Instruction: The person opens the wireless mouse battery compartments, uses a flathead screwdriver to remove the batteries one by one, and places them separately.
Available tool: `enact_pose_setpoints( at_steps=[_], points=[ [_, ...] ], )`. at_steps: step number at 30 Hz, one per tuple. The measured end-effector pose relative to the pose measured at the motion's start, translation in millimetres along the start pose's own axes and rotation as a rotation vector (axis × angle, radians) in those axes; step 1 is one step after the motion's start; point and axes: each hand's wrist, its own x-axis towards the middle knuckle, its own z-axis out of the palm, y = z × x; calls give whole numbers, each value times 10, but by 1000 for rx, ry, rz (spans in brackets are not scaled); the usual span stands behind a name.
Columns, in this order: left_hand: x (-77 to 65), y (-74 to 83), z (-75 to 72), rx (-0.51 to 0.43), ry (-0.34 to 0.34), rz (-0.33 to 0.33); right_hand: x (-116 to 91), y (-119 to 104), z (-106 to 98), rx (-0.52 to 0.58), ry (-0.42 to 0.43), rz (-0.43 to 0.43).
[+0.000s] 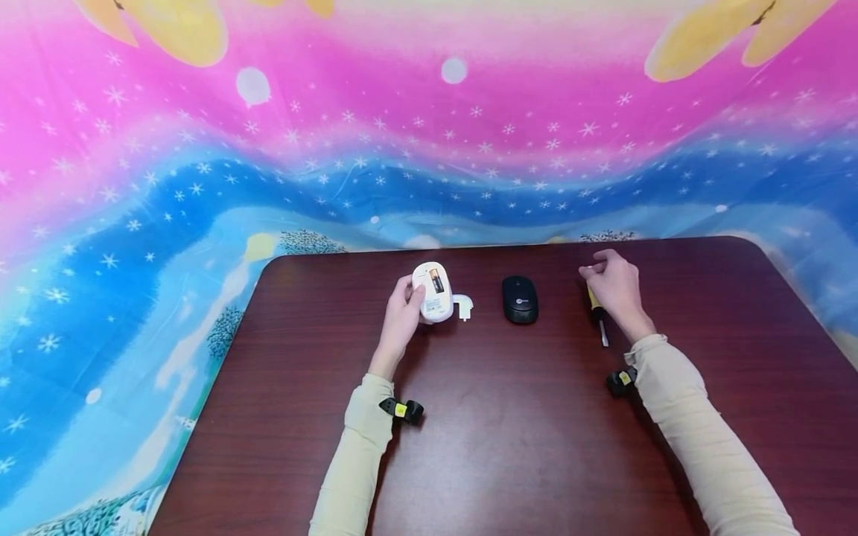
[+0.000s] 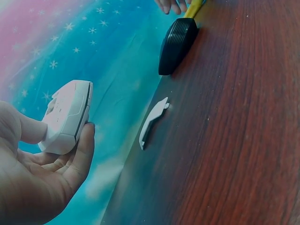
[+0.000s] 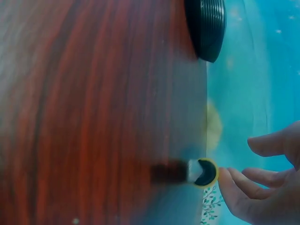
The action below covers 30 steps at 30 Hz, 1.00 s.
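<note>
My left hand (image 1: 401, 314) holds a white computer mouse (image 1: 434, 305) above the table, thumb on its underside and fingers beneath. Its battery compartment faces up, and a battery (image 1: 437, 281) shows inside. On the table just right of it lies a small white battery cover (image 1: 464, 307), seen edge-on in the left wrist view. A screwdriver (image 1: 594, 302) with a yellow and black handle lies farther right, blade toward me. Beside its handle is my right hand (image 1: 615, 289); in the right wrist view the thumb stands apart and a fingertip is at the handle, whether touching I cannot tell.
A black computer mouse (image 1: 520, 299) sits on the dark wooden table (image 1: 496, 417) between the battery cover and the screwdriver. Behind the table hangs a patterned pink and blue cloth (image 1: 469, 149). Each wrist wears a small black camera (image 1: 412, 412).
</note>
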Motion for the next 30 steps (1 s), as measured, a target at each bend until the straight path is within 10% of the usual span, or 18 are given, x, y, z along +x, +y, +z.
enact_pose_setpoints(
  at_steps=[30],
  points=[
    [-7,-6,-10,32,26,-27,28,199,-136,-187,-287,67]
  ],
)
